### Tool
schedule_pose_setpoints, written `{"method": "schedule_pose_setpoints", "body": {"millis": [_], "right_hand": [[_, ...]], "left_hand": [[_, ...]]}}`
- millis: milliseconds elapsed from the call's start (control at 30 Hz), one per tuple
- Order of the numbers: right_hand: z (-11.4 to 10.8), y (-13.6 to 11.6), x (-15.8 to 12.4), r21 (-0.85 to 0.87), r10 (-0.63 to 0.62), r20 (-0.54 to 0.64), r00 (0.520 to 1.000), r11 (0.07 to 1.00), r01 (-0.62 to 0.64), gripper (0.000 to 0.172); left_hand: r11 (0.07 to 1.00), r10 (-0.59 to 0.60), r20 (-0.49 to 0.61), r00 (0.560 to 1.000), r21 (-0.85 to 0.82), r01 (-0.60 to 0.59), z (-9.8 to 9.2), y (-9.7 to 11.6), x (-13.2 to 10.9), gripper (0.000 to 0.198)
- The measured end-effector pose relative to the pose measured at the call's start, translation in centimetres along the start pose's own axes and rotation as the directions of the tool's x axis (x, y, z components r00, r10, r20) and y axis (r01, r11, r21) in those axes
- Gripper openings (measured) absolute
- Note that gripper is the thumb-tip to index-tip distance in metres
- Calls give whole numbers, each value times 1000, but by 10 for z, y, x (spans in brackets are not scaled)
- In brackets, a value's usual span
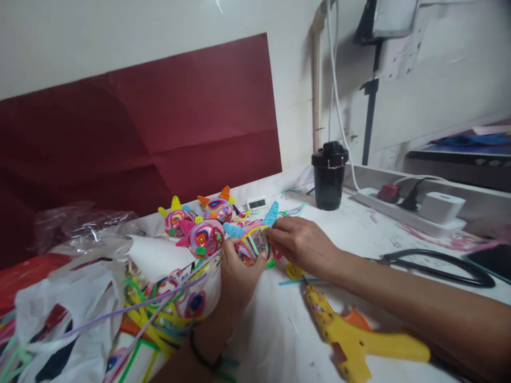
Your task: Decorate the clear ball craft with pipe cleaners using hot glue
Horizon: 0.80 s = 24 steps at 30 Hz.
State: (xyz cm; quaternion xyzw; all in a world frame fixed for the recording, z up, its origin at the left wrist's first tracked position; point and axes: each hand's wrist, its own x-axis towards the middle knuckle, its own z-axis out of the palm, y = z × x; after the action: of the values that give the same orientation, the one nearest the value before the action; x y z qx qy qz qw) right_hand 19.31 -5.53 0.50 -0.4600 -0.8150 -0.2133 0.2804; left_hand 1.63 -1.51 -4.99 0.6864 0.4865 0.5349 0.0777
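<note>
A round, multicoloured craft figure point(255, 242) with light-blue horns and coiled stripes sits between both hands. My left hand point(239, 271) grips its near left side, thumb and fingers curled round it. My right hand point(297, 242) pinches at its upper right side, with the fingertips pressed together; whether a strip lies between them is hidden. Just behind and to the left stand similar figures: a pink-horned one point(205, 238), an orange-horned one point(219, 209) and a yellow-horned one point(178, 221). Below my right forearm lies a yellow glue gun point(347, 332), its nozzle pointing towards the figure.
Colourful strips point(159, 314) and a white plastic bag point(72, 319) crowd the left side. A black lidded cup point(329, 178) stands at the back, near a power strip point(411, 213). Black-handled scissors point(439, 266) lie at right. A small digital display point(256, 204) sits behind the figures.
</note>
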Motion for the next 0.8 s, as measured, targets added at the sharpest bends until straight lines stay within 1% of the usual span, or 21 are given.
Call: {"method": "schedule_pose_setpoints", "body": {"millis": [100,167,267,333,433,500,600,667,800], "right_hand": [[2,-2,-2,-108,-77,-30,997,991,74,11],[3,-4,-3,-158,-115,-30,993,981,108,12],[5,-6,-4,-196,-172,-28,985,967,163,12],[6,-8,-5,-210,-188,-46,981,962,175,11],[9,-9,-5,-220,-176,-76,982,963,155,10],[10,-10,-5,-208,-164,-86,983,968,144,9],[9,-11,-4,-177,-143,-98,985,976,124,7],[8,-12,-3,-139,-110,-103,989,986,96,5],[7,-13,-2,-4,-24,-106,994,1000,24,10]], "left_hand": [[1000,-5,6,1000,-20,5,1,-1,0,46],[1000,-3,13,1000,-30,3,1,-2,-1,46],[999,15,16,1000,-34,-15,2,-4,-1,43],[999,32,8,999,-39,-32,2,-6,-1,42],[998,55,6,998,-41,-55,3,-11,-1,43],[997,66,24,998,-38,-65,3,-14,-1,44],[998,52,15,999,-44,-52,4,-16,-3,44],[998,29,-5,1000,-58,-29,5,-16,-3,44],[997,7,27,1000,-79,-5,5,-16,-4,46]]}}
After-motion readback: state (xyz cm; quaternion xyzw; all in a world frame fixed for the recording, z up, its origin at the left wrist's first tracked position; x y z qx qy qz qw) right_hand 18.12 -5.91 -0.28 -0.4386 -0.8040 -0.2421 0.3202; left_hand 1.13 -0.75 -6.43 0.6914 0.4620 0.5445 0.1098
